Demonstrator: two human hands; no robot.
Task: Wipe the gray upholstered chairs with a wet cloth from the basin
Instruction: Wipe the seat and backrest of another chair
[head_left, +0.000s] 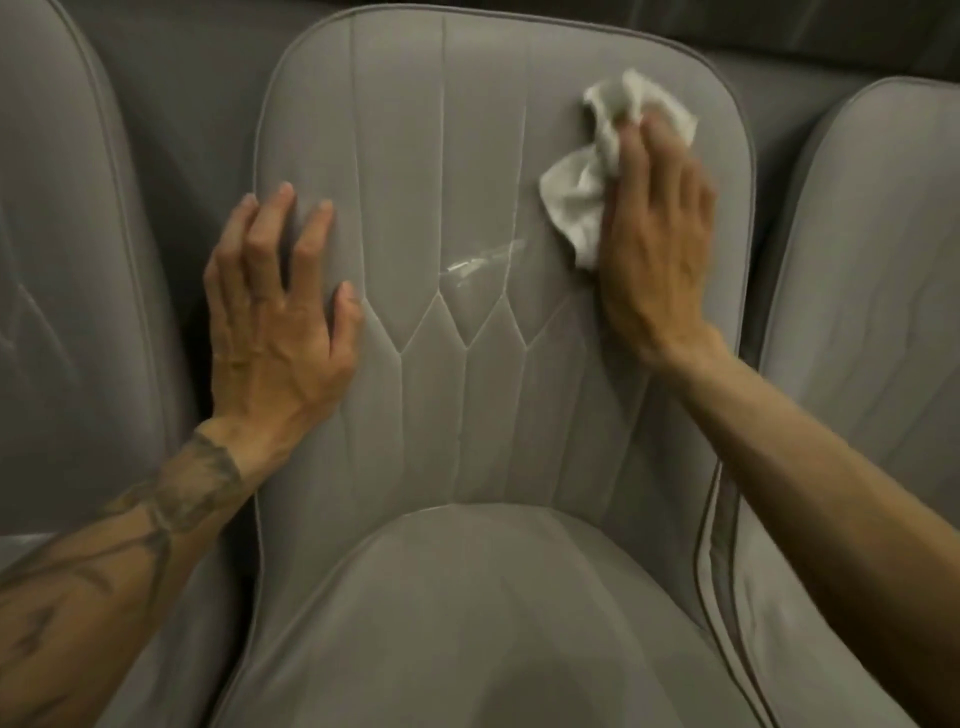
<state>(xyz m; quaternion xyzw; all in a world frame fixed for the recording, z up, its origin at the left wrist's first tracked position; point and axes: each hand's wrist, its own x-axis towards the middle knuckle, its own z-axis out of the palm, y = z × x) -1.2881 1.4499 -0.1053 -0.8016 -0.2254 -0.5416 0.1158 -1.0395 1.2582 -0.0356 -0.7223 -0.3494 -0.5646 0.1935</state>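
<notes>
The right hand (657, 244) lies flat on the upper right of the middle chair's backrest (457, 171), its palm and fingers pressing a crumpled white cloth (587, 208) against the gray fabric; the grip is a flat press more than a clench, with loose folds of cloth spilling out past the fingers toward the centre and top of the frame. That flat press likely spreads the damp cloth over more of the upholstery with each pass. The left hand (280, 312) holds nothing, its fingers spread and released on the left edge of the same backrest, probably to brace the chair so it does not rock under the wiping. A pale streak (483, 262) shows near the centre of the backrest, just beside the cloth; whether it is moisture or a mark cannot be told. The seat cushion (467, 623) fills the lower middle. Two more gray chairs flank it, one at far left (62, 260), one at far right (872, 312). The basin is not in view
</notes>
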